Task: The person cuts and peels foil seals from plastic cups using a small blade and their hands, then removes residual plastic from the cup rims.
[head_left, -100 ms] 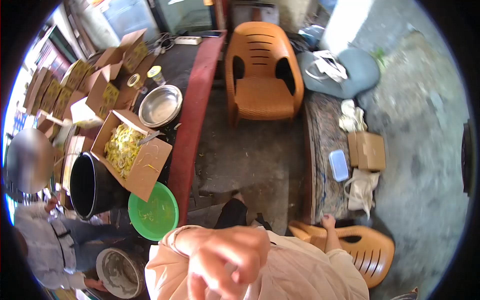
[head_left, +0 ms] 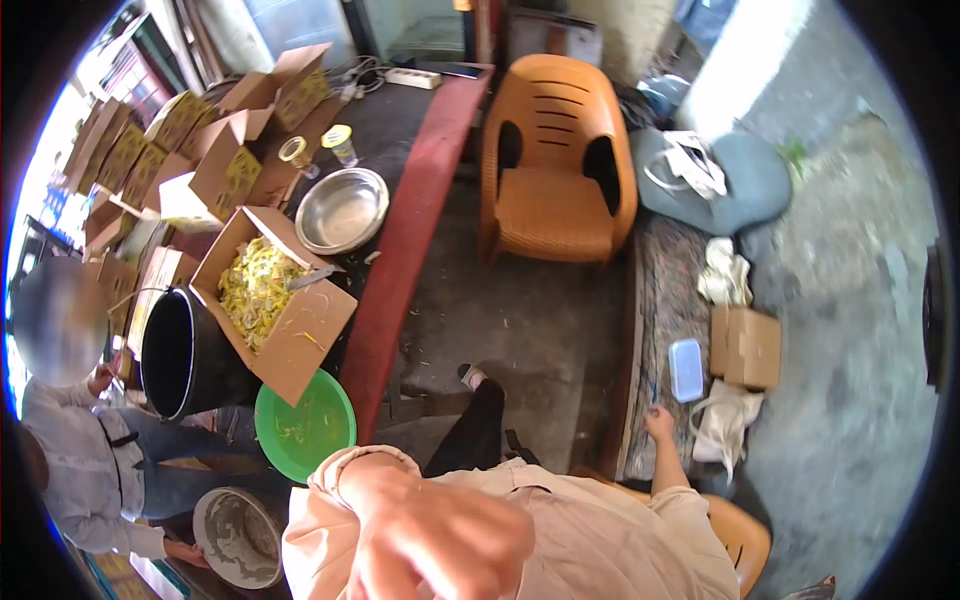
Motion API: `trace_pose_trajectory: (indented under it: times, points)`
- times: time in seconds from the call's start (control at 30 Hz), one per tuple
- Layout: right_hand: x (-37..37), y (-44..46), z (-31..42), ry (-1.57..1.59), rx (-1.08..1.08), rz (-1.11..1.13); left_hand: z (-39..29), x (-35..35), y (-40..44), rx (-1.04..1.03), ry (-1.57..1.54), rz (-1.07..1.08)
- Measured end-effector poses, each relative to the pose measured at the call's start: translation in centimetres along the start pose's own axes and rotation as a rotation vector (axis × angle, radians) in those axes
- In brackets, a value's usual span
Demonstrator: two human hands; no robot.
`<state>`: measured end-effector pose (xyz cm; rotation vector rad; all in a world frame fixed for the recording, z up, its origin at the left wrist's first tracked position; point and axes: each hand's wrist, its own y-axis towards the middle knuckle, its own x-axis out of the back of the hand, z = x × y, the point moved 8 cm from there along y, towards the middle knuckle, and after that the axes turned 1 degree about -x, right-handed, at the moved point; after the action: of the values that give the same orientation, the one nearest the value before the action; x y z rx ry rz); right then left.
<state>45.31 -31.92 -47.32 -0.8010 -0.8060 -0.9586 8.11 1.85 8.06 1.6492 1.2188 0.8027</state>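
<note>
My left hand (head_left: pixel 435 535) is raised close to the camera at the bottom centre, its back towards me. Its fingers bend down, blurred and partly cut off by the frame edge, so their grip is hidden. Farther right, my right hand (head_left: pixel 659 422) is small, over the near end of the patterned bench (head_left: pixel 665 285). Its fingers look bunched together; whatever they may hold is too small to make out. A blue-lidded container (head_left: pixel 686 370) and a cream cloth bag (head_left: pixel 724 425) lie near it on the bench.
An orange chair (head_left: pixel 555 205) stands ahead; another (head_left: pixel 745 540) is behind my right arm. Left, the red-edged table (head_left: pixel 420 190) bears a carton of yellow pieces (head_left: pixel 262 290), a metal bowl (head_left: pixel 342 210) and a green basin (head_left: pixel 305 425). A co-worker (head_left: pixel 85 470) touches a grey bucket (head_left: pixel 238 538).
The view has shifted, and a foot now shows ahead of me. My left hand has dropped slightly, its fingers leaving the frame. My right hand has moved forward along the bench.
</note>
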Motion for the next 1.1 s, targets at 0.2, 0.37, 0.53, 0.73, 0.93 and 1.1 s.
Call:
trace_pose_trajectory:
  times: [0.2, 0.37, 0.53, 0.73, 0.93, 1.1]
  points:
    - [-7.2, 11.2, 21.8, 0.167, 0.278, 0.344, -1.0, 7.9, 3.5, -0.105, 0.208, 0.008]
    - [-8.9, 12.0, 39.9, 0.048, 0.622, 0.564, -1.1, 13.8, 4.8, -0.096, 0.376, -0.101]
    - [-12.0, 12.0, 51.2, 0.167, 0.849, 0.715, -1.9, 17.7, 4.9, -0.055, 0.604, -0.180]
    - [-13.6, 8.9, 67.1, 0.246, 1.246, 0.815, -3.0, 22.2, -0.3, -0.027, 1.024, -0.335]
    - [-14.9, 3.3, 80.1, 0.221, 1.651, 1.081, -2.3, 26.3, -13.8, 0.156, 1.349, -1.396]
    - [-18.2, -1.8, 84.4, 0.212, 1.531, 1.512, 1.9, 25.4, -21.8, 0.041, 1.350, -1.911]
